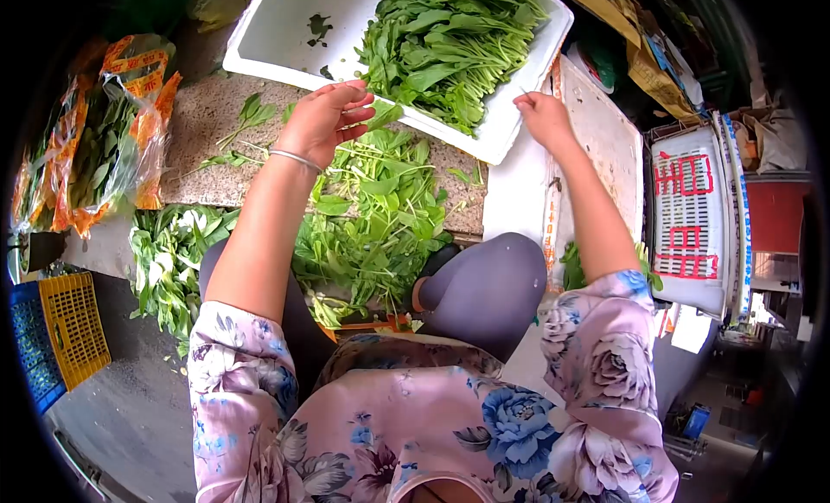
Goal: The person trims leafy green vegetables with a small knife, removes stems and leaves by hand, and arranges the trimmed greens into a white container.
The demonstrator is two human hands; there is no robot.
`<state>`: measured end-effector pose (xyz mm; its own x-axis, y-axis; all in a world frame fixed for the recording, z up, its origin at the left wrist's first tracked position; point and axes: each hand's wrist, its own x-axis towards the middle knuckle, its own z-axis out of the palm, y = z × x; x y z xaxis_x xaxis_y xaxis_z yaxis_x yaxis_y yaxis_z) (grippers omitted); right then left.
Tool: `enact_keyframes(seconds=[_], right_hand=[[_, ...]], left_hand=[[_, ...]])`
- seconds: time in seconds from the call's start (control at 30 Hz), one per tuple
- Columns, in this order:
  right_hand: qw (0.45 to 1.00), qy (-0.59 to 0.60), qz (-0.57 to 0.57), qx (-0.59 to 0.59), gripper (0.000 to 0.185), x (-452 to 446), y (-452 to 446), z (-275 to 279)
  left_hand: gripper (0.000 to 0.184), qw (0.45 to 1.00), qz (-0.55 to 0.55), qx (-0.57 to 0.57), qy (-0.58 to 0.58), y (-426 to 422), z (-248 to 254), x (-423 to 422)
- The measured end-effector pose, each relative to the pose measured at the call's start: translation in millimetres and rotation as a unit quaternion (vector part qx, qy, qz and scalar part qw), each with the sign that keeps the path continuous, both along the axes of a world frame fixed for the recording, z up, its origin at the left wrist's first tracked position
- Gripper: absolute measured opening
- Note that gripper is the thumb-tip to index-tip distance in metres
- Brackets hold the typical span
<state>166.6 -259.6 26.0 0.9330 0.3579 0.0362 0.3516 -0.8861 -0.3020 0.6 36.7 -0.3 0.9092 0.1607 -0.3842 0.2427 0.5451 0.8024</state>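
A white foam box holds a thick pile of leafy greens, stems toward its right side. My left hand, a bangle on its wrist, hovers by the box's near edge. Its thumb and forefinger come together while the other fingers curl loosely; whatever may be in that pinch is too small to make out. Over the box's right corner, my right hand is closed in a pinch, with a tiny pale tip at the fingers that I cannot name. Loose green stalks and leaves lie below, between my knees.
Plastic bags of greens with orange print lie on the left. Another heap of leaves sits near my left leg. Yellow and blue crates stand farther left. To the right are a foam lid and a white slatted crate.
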Motion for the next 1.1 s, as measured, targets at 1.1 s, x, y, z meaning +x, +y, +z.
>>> enact_keyframes(seconds=[1.1], right_hand=[[0.999, 0.043, -0.029, -0.004, 0.049, 52, 39, -45]], left_hand=[[0.023, 0.999, -0.011, 0.038, -0.005, 3, 6, 8]])
